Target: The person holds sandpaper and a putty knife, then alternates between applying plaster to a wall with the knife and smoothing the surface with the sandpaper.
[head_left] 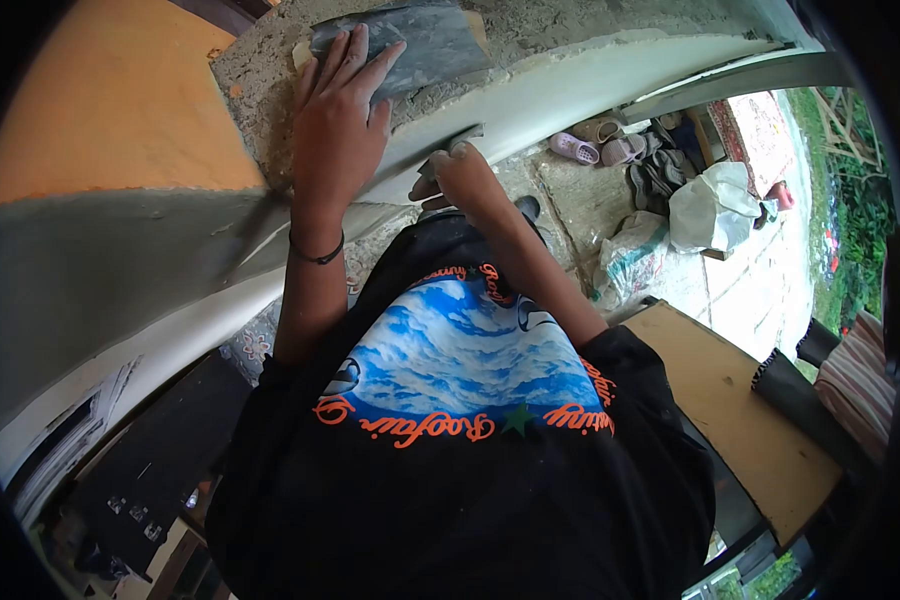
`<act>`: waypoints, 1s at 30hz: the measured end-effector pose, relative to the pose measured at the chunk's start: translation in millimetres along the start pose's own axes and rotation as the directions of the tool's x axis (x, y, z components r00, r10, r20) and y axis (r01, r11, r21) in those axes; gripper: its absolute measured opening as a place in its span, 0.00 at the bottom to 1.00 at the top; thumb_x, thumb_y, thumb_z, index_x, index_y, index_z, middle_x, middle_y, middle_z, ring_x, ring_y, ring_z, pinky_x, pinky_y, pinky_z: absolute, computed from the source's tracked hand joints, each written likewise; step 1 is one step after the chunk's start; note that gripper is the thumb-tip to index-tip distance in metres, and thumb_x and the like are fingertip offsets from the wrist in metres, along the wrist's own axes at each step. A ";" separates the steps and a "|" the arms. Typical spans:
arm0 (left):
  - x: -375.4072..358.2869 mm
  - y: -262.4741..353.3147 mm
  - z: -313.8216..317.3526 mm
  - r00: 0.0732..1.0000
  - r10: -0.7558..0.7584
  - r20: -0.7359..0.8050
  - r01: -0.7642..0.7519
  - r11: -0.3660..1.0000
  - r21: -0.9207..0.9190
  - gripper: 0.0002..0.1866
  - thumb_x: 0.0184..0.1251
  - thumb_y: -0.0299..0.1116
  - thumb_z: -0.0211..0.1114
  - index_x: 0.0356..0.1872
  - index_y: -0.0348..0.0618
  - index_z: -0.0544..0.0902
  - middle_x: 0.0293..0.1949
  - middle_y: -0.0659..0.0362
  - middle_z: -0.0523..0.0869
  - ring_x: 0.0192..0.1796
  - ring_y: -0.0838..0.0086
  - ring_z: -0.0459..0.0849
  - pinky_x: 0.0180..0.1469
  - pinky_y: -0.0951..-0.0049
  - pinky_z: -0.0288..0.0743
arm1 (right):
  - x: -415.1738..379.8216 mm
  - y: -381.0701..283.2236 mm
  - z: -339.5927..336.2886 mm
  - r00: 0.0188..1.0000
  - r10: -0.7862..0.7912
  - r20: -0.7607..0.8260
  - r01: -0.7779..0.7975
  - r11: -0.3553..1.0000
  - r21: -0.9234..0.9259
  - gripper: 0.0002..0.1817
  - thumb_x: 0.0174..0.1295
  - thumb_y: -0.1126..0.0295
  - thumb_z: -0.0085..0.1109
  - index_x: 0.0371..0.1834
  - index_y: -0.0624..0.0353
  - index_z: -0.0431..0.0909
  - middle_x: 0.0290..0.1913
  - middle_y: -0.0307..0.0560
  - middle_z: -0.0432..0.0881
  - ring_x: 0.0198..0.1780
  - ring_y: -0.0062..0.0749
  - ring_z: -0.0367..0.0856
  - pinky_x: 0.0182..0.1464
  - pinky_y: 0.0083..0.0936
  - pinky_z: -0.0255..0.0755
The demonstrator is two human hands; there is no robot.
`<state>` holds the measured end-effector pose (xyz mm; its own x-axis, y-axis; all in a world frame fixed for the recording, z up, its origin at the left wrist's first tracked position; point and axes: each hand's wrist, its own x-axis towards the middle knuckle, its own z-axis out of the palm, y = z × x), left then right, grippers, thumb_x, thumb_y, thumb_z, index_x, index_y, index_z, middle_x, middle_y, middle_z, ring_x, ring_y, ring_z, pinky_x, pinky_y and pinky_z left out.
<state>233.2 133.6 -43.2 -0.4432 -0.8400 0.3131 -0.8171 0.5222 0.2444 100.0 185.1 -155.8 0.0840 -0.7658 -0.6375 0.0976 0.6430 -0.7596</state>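
Note:
My left hand [345, 100] lies with its fingers spread on a dark grey sheet [430, 48], which rests on the rough cement top of a ledge [255, 90]. Just below the ledge's edge, my right hand [458, 175] is closed around a thin flat tool [467, 134] whose blade points up along the smooth pale face [530, 100] of the ledge. Most of the tool is hidden by the fingers. Light grey smears mark the fingertips of both hands.
An orange and grey wall [120, 110] stands at the left. Shoes [650, 165] and white bags [715, 208] lie on the floor at the right. A wooden board [735, 410] is at the lower right, dark furniture [150, 470] at the lower left.

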 end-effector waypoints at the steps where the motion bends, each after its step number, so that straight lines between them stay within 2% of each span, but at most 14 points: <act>1: 3.3 -0.6 -0.2 1.000 0.007 -0.010 -0.007 1.000 0.002 0.30 0.55 0.23 0.57 0.62 0.56 0.70 0.66 0.54 0.63 0.69 0.62 0.59 0.69 0.61 0.50 | 3.9 0.7 -1.6 0.999 -0.046 -0.006 0.045 0.995 -0.084 0.18 0.59 0.70 0.42 0.37 0.82 0.69 0.27 0.61 0.81 0.27 0.41 0.83 0.26 0.30 0.81; 5: 1.6 -1.0 0.5 1.000 0.012 -0.015 -0.012 1.000 0.010 0.30 0.54 0.23 0.57 0.62 0.56 0.70 0.67 0.54 0.63 0.69 0.62 0.59 0.69 0.60 0.50 | 10.7 3.4 -4.1 0.997 0.061 0.044 -0.063 0.996 0.068 0.17 0.57 0.71 0.42 0.33 0.82 0.70 0.28 0.62 0.81 0.28 0.44 0.83 0.27 0.32 0.81; 7: 3.0 -2.2 1.1 1.000 0.006 -0.014 -0.007 1.000 -0.017 0.30 0.55 0.23 0.56 0.62 0.56 0.70 0.66 0.54 0.63 0.69 0.62 0.59 0.69 0.60 0.50 | -33.3 -32.5 14.5 0.993 -0.008 0.120 -0.009 0.990 0.137 0.16 0.57 0.72 0.41 0.34 0.81 0.71 0.28 0.64 0.80 0.28 0.47 0.83 0.27 0.34 0.81; 9: -0.6 -0.9 -0.9 1.000 0.006 -0.003 -0.006 1.000 -0.007 0.30 0.55 0.23 0.56 0.62 0.56 0.70 0.66 0.53 0.63 0.69 0.62 0.59 0.69 0.60 0.50 | -45.3 -38.5 20.7 0.984 0.021 0.179 -0.044 0.991 0.127 0.15 0.58 0.73 0.41 0.36 0.81 0.70 0.29 0.65 0.79 0.29 0.48 0.83 0.27 0.35 0.81; 11: 4.7 -0.2 -0.6 1.000 0.019 -0.024 -0.019 1.000 0.004 0.30 0.55 0.23 0.56 0.62 0.56 0.70 0.66 0.53 0.63 0.69 0.62 0.59 0.69 0.60 0.50 | -30.5 -32.0 17.8 0.978 0.130 0.166 -0.152 0.981 0.125 0.15 0.58 0.72 0.40 0.35 0.75 0.72 0.31 0.61 0.79 0.35 0.47 0.83 0.35 0.37 0.81; 15: 0.8 -1.0 1.7 0.999 0.021 -0.030 -0.021 1.000 -0.005 0.30 0.55 0.23 0.57 0.62 0.56 0.70 0.66 0.53 0.63 0.68 0.61 0.60 0.69 0.60 0.50 | -12.9 -12.0 17.5 0.977 0.118 0.179 -0.150 0.972 0.179 0.15 0.58 0.71 0.40 0.34 0.76 0.72 0.31 0.61 0.79 0.35 0.49 0.83 0.34 0.39 0.81; 17: -1.8 -1.4 1.2 1.000 0.013 -0.019 -0.013 1.000 -0.011 0.30 0.55 0.23 0.57 0.62 0.56 0.70 0.66 0.53 0.63 0.68 0.61 0.60 0.69 0.60 0.50 | -17.6 -0.6 28.9 0.952 -0.150 0.267 0.196 0.968 -0.155 0.16 0.59 0.70 0.39 0.35 0.76 0.72 0.30 0.61 0.79 0.35 0.50 0.83 0.34 0.39 0.81; 18: -2.9 0.0 -0.3 1.000 0.014 -0.011 -0.014 1.000 -0.002 0.29 0.55 0.23 0.57 0.62 0.56 0.70 0.66 0.53 0.63 0.69 0.61 0.59 0.69 0.60 0.50 | -16.9 -2.7 30.7 0.983 -0.027 0.182 0.032 0.999 -0.025 0.18 0.61 0.69 0.38 0.40 0.79 0.68 0.36 0.65 0.78 0.33 0.50 0.82 0.28 0.38 0.80; 19: 1.0 0.2 -1.2 1.000 0.022 -0.020 -0.022 1.000 0.010 0.29 0.55 0.23 0.57 0.62 0.55 0.70 0.66 0.53 0.63 0.69 0.61 0.59 0.69 0.60 0.50 | -10.3 -4.3 24.8 0.984 -0.036 0.177 0.041 0.999 -0.024 0.18 0.61 0.69 0.38 0.40 0.79 0.68 0.36 0.65 0.78 0.33 0.50 0.82 0.28 0.38 0.80; 21: 1.7 -0.5 -1.5 0.999 0.023 -0.023 -0.024 1.000 -0.008 0.29 0.55 0.23 0.57 0.61 0.55 0.70 0.66 0.53 0.63 0.69 0.61 0.59 0.69 0.60 0.50 | 2.5 0.0 6.3 0.982 0.174 0.076 -0.183 0.975 0.123 0.18 0.60 0.70 0.39 0.42 0.80 0.67 0.34 0.65 0.78 0.33 0.49 0.82 0.28 0.36 0.80; 22: 1.2 -1.1 -1.4 1.000 0.018 -0.020 -0.018 1.000 -0.025 0.29 0.55 0.23 0.57 0.61 0.55 0.70 0.66 0.53 0.63 0.69 0.61 0.59 0.69 0.60 0.50 | 8.5 1.7 1.0 0.992 0.128 0.000 -0.126 0.980 0.154 0.17 0.60 0.70 0.40 0.41 0.81 0.67 0.32 0.64 0.79 0.31 0.47 0.83 0.27 0.35 0.80; 27: -0.6 1.2 -1.0 1.000 0.006 -0.003 -0.006 1.000 -0.008 0.30 0.54 0.23 0.57 0.61 0.55 0.70 0.66 0.54 0.63 0.69 0.62 0.59 0.68 0.60 0.51 | -31.8 -30.4 8.7 0.999 0.022 0.033 -0.027 0.984 0.174 0.17 0.61 0.71 0.41 0.37 0.82 0.69 0.26 0.62 0.80 0.25 0.44 0.83 0.26 0.32 0.81; 29: 4.6 -0.8 -1.8 1.000 0.014 -0.018 -0.014 1.000 -0.001 0.30 0.54 0.23 0.57 0.61 0.55 0.70 0.66 0.54 0.63 0.69 0.62 0.59 0.68 0.61 0.51 | -11.6 -8.9 2.7 0.997 -0.068 -0.022 0.063 0.986 -0.156 0.18 0.60 0.70 0.42 0.34 0.82 0.70 0.24 0.62 0.81 0.24 0.42 0.83 0.25 0.29 0.80; 30: 3.3 -1.0 -2.0 1.000 0.019 -0.019 -0.019 1.000 -0.007 0.30 0.54 0.22 0.57 0.61 0.54 0.70 0.66 0.54 0.63 0.69 0.62 0.59 0.68 0.61 0.51 | 9.9 10.0 -2.6 0.998 0.021 -0.059 -0.027 0.995 -0.099 0.18 0.60 0.69 0.43 0.30 0.82 0.70 0.23 0.61 0.81 0.22 0.40 0.83 0.24 0.28 0.80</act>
<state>233.3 130.5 -40.6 -0.4517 -0.8270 0.3348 -0.8059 0.5392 0.2445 99.2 184.0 -170.1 0.0276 -0.7506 -0.6601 -0.0035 0.6603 -0.7510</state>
